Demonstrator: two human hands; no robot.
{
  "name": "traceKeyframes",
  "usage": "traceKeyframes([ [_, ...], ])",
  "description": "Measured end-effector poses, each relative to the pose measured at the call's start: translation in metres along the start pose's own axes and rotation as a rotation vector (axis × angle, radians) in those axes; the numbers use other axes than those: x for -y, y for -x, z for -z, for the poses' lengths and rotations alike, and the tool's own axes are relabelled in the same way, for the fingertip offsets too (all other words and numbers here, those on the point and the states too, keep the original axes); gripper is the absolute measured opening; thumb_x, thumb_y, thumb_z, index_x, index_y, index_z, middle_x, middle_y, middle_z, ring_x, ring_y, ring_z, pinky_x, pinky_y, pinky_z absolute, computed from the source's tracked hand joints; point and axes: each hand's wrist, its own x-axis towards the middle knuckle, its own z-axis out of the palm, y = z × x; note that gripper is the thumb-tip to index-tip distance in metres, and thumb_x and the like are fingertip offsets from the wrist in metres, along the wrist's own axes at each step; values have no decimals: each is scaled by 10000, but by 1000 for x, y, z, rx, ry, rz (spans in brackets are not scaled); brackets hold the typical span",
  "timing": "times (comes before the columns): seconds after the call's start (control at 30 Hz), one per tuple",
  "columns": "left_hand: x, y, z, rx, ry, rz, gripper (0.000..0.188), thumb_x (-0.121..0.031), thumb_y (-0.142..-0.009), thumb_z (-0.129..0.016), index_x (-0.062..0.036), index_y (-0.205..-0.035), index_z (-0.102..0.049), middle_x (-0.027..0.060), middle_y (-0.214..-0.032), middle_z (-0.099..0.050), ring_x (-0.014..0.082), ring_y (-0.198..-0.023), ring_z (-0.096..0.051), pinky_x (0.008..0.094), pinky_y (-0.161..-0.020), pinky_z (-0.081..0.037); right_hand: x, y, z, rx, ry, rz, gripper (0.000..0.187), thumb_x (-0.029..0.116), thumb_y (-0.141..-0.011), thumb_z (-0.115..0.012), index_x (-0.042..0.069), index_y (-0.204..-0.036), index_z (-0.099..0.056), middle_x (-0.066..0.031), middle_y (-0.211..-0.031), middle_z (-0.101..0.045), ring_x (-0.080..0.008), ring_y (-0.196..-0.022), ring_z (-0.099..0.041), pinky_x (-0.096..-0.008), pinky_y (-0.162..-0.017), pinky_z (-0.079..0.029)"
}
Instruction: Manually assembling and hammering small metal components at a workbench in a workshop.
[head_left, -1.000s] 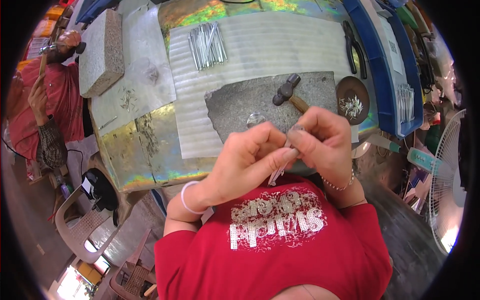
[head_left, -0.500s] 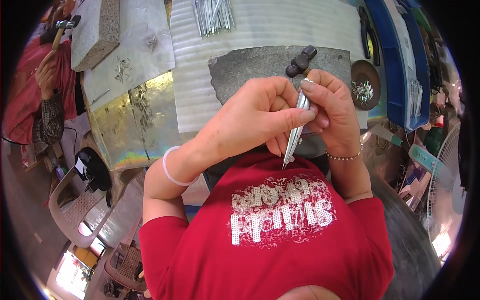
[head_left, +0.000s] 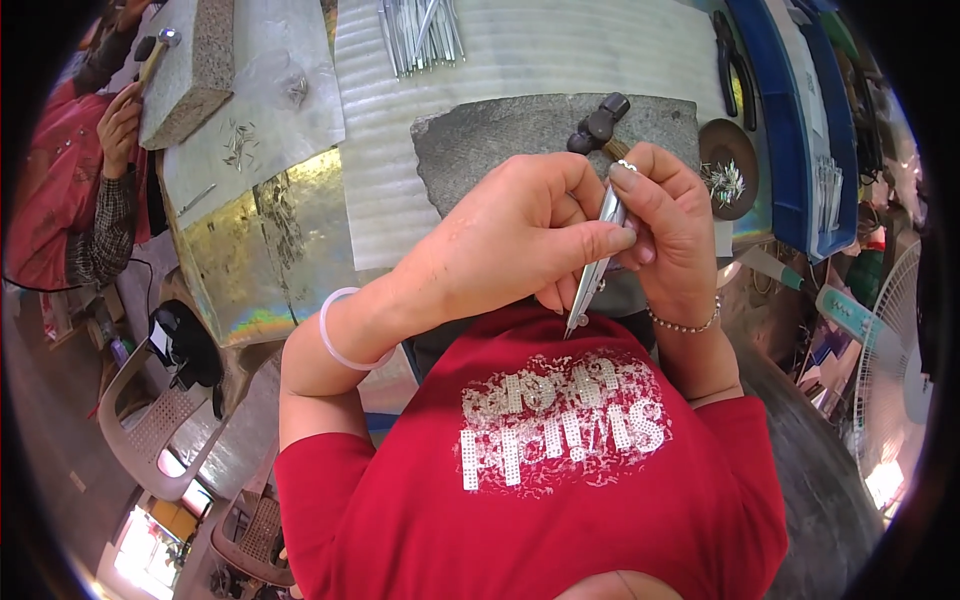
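A slim, pointed silver metal tool with a small round knob near its lower end slants between my hands, tip down over my red shirt. My left hand is closed round its middle, thumb lying along it. At its upper end the thumb and fingers of my right hand pinch it. Something small and whitish shows at the right fingertips, too small to name. Just beyond my hands a dark-headed hammer rests on a grey stone slab, its handle partly hidden behind my right hand.
Thin silver rods lie at the back. On the right are a round dish of small metal slivers, black-handled pliers and a blue tray. At far left a co-worker's hand holds a hammer beside a stone block.
My hands and the silver tool have barely moved. The co-worker's hammer has come down toward the stone block, and their hand has shifted right.
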Motion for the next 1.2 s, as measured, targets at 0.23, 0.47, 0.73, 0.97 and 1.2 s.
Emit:
traceKeyframes([
  [0.23,-5,-3,-1,-22,169,59,223,-176,-865,-630,6,-895,-504,41,-602,-588,76,-465,-568,171,-403,-445,6,-9,5,31,-76,-103,151,144,-871,-598,71,-750,-543,21,-593,-507,-12,-401,-364,-158,-347,-279],
  [0.47,-11,-4,0,14,195,29,225,-132,-851,-641,9,-950,-496,52,-643,-604,85,-475,-574,170,-410,-447,22,-17,6,103,2,-86,151,161,-882,-587,72,-774,-529,24,-589,-506,-16,-406,-377,-164,-357,-296],
  [0.73,12,27,2,-482,-36,-388,364,53,-819,-608,0,-1115,-403,57,-820,-578,111,-729,-607,209,-610,-494,106,-71,42,-26,823,366,242,248,-898,-527,33,-793,-554,-22,-626,-558,-45,-453,-440,-200,-431,-357],
  [0.97,59,31,6,-739,-305,-573,301,74,-800,-625,-5,-997,-412,92,-879,-595,116,-752,-606,218,-650,-511,76,-183,109,-226,1614,696,234,234,-849,-562,9,-785,-562,-126,-654,-579,-267,-641,-579,-355,-591,-440],
  [1.2,71,31,11,-749,-479,-511,130,49,-786,-648,30,-891,-573,73,-862,-618,99,-719,-598,220,-628,-492,76,-132,76,-200,1552,638,240,207,-826,-565,17,-960,-506,-170,-821,-594,-357,-791,-586,-434,-672,-454],
])
